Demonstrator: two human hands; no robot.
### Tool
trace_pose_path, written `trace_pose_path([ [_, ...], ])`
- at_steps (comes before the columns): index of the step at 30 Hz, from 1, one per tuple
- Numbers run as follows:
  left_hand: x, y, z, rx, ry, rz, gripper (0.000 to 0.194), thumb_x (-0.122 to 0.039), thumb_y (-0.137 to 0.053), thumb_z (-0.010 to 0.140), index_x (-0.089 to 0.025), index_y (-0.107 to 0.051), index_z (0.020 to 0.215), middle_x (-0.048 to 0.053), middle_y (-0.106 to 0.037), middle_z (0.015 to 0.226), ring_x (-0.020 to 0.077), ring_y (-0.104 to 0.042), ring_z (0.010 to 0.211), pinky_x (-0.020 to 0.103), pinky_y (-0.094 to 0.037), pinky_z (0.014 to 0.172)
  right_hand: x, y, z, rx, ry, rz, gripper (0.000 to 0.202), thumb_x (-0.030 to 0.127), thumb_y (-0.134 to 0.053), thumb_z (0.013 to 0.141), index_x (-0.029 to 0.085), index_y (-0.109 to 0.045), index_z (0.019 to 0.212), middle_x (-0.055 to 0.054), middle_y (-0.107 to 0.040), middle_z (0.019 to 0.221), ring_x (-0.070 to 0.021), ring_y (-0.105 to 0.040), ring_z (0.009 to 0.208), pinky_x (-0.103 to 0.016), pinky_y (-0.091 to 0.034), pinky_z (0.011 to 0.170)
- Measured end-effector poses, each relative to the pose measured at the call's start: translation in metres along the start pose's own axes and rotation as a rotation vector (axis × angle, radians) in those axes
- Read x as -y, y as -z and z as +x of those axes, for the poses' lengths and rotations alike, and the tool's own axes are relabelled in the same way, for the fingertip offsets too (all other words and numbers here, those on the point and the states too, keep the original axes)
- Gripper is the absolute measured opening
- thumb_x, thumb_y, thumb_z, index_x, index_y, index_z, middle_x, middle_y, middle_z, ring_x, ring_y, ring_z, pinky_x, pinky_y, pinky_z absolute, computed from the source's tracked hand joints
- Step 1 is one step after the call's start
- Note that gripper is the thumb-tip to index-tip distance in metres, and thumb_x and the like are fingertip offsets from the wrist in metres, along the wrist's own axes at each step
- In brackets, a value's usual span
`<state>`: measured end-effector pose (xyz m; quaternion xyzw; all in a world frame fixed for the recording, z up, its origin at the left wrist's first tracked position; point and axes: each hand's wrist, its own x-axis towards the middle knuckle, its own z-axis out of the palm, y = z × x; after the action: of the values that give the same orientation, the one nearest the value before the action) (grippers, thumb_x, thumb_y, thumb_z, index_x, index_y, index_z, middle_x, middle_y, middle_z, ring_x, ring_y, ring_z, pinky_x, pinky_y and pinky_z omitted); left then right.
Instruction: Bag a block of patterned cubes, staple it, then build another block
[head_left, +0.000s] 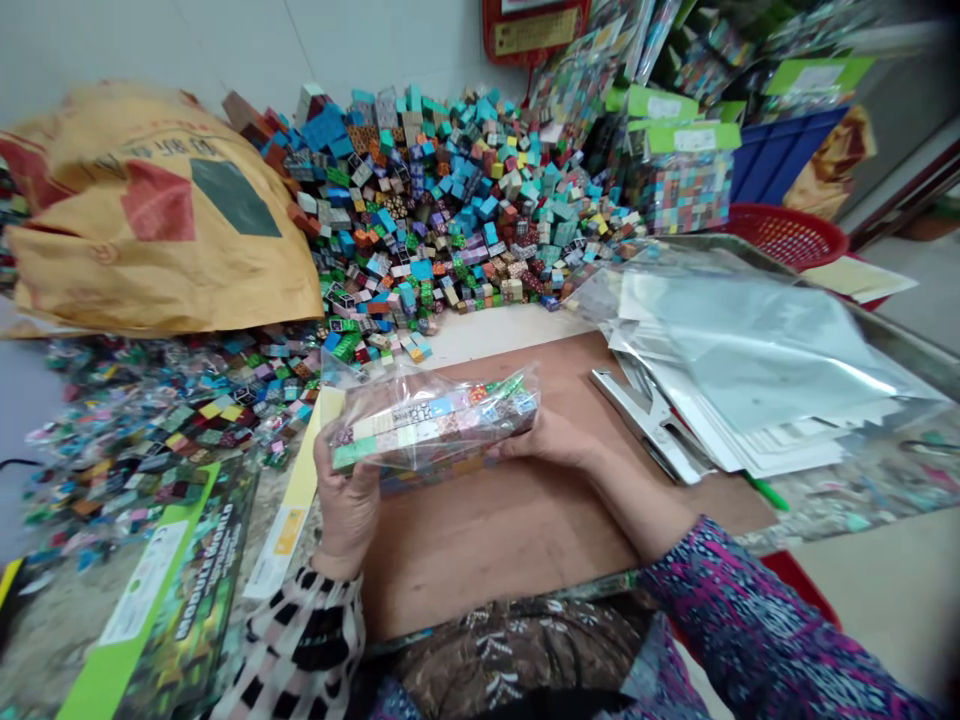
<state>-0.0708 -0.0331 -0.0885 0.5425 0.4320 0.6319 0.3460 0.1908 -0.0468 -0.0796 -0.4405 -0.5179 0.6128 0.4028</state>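
Between my two hands is a clear plastic bag (435, 420) packed with rows of small colourful printed cubes, held tilted above the brown board (487, 545). My left hand (349, 500) grips its left end, thumb on the near side. At the right end, my right hand (551, 440) closes around the corner, with part of its fingers hidden behind the bag. The bag's loose plastic edge sticks up along the far side. A metal stapler (649, 425) lies on the board to the right of my right hand.
A large heap of loose cubes (450, 200) lies along the wall. A yellow sack (157, 220) stands at left, above small wrapped pieces (172, 430). Green-topped printed cards (195, 590) lie front left. Clear plastic sheets (750, 350) cover the right, near a red basket (787, 235) and filled bags (686, 180).
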Motion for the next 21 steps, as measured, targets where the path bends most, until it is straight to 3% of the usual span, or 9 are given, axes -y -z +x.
trace_pose_path([
  [8,0.003,0.009,-0.001,0.063,0.043,0.049,0.07,-0.066,-0.072,0.071,-0.025,-0.053,0.124,0.007,-0.062,0.117,0.0252,-0.06,0.112,0.034,-0.047,0.098,-0.009,0.001,-0.001,0.051,-0.011,-0.082,0.069,0.022,-0.079,0.06,0.016,-0.051,0.123,-0.012,-0.063,0.124,-0.0264,-0.059,0.117,-0.046,-0.043,0.107],
  [11,0.001,0.01,-0.001,0.102,0.043,0.011,0.072,-0.064,-0.073,0.072,-0.023,-0.053,0.128,0.008,-0.062,0.119,0.0274,-0.057,0.118,0.038,-0.044,0.104,-0.002,0.012,-0.01,0.068,0.022,-0.146,0.097,0.027,-0.084,0.058,0.02,-0.037,0.142,-0.015,-0.049,0.143,-0.0305,-0.048,0.131,-0.049,-0.035,0.113],
  [14,0.0,0.01,-0.002,0.148,0.033,-0.006,0.072,-0.061,-0.072,0.074,-0.023,-0.053,0.132,0.009,-0.061,0.125,0.0289,-0.054,0.124,0.041,-0.041,0.107,0.017,0.026,-0.025,0.027,0.161,-0.189,0.125,0.039,-0.091,0.052,0.029,-0.018,0.153,-0.014,-0.028,0.157,-0.0327,-0.028,0.144,-0.051,-0.022,0.119],
  [15,0.0,0.011,-0.002,0.156,0.03,-0.006,0.073,-0.061,-0.072,0.074,-0.023,-0.052,0.133,0.01,-0.06,0.128,0.0291,-0.053,0.125,0.041,-0.041,0.108,0.026,0.029,-0.03,0.007,0.23,-0.187,0.124,0.044,-0.09,0.055,0.033,-0.016,0.154,-0.011,-0.026,0.158,-0.0319,-0.025,0.146,-0.052,-0.02,0.119],
  [17,-0.003,0.012,-0.001,0.151,0.018,-0.016,0.075,-0.064,-0.071,0.073,-0.024,-0.052,0.134,0.01,-0.057,0.132,0.0288,-0.052,0.127,0.04,-0.042,0.107,0.049,0.028,-0.042,-0.052,0.401,-0.19,0.099,0.05,-0.081,0.069,0.041,-0.024,0.151,-0.004,-0.03,0.158,-0.0274,-0.024,0.147,-0.05,-0.018,0.121],
  [19,-0.012,0.012,0.004,0.125,-0.018,-0.038,0.075,-0.069,-0.066,0.076,-0.027,-0.05,0.136,0.009,-0.055,0.137,0.0272,-0.051,0.128,0.039,-0.042,0.107,0.073,0.021,-0.05,-0.113,0.56,-0.259,0.066,0.045,-0.069,0.084,0.043,-0.039,0.143,0.001,-0.038,0.154,-0.0231,-0.028,0.145,-0.047,-0.018,0.122],
  [21,-0.027,0.012,0.013,0.106,-0.074,-0.014,0.07,-0.071,-0.057,0.082,-0.029,-0.05,0.137,0.008,-0.055,0.137,0.0247,-0.051,0.129,0.039,-0.039,0.11,0.092,0.01,-0.054,-0.133,0.662,-0.395,0.046,0.036,-0.065,0.089,0.04,-0.054,0.134,0.001,-0.049,0.145,-0.0226,-0.037,0.14,-0.047,-0.024,0.12],
])
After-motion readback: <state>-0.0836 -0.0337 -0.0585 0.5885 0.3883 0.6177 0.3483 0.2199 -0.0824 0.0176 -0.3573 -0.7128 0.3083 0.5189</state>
